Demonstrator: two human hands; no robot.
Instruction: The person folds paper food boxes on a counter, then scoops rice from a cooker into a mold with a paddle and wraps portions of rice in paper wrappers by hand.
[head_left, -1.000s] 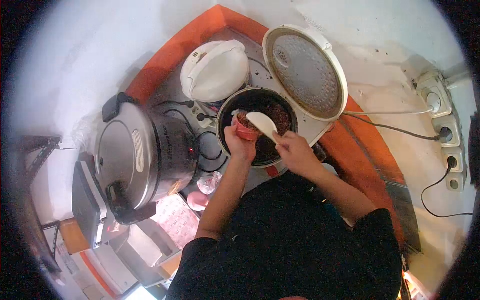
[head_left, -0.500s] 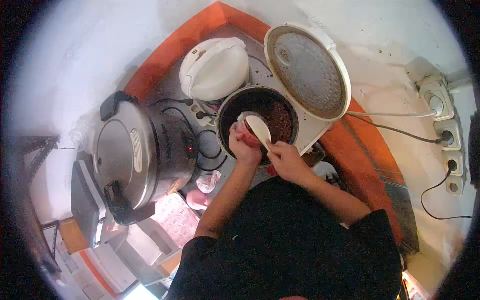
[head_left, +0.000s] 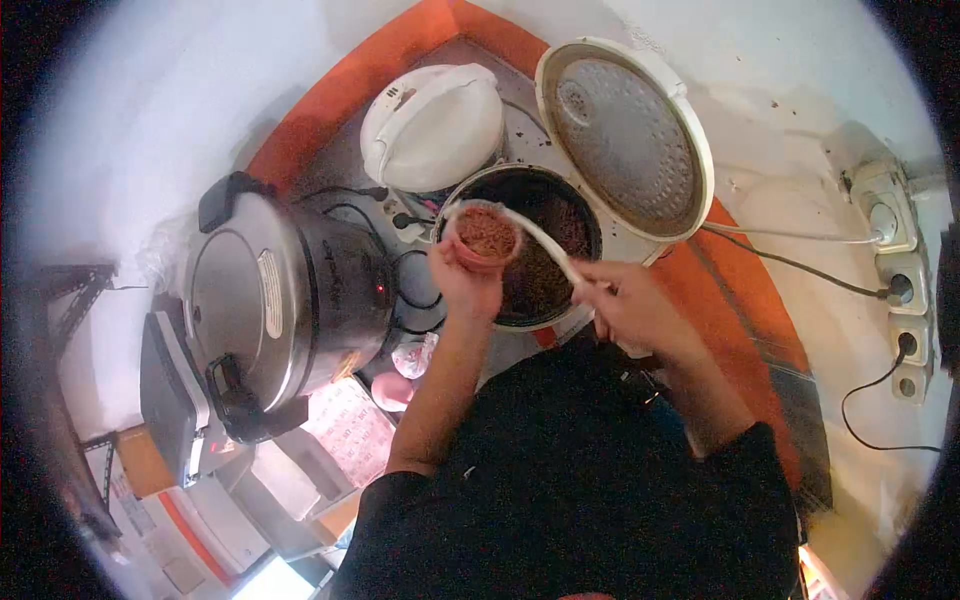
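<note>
At the left hand (head_left: 467, 283), clamped around a small round red cup (head_left: 486, 237) filled with reddish-brown grains. At the right hand (head_left: 632, 308), clamped on the handle of a white paddle (head_left: 548, 245), with its far end close to the cup's rim; contact not discernible. Beneath both, in an open round pot with a dark interior (head_left: 512, 186), strewn with dark brown grains. On the far right, tilted open beside the pot, as a round pale-rimmed lid (head_left: 632, 135). On the far left of the pot, as a white-lidded cooker (head_left: 435, 135); at left, as a large silver-and-black cooker (head_left: 340, 290).

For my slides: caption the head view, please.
Left hand holds a filled cup over an open rice cooker; right hand, a rice paddle.
</note>
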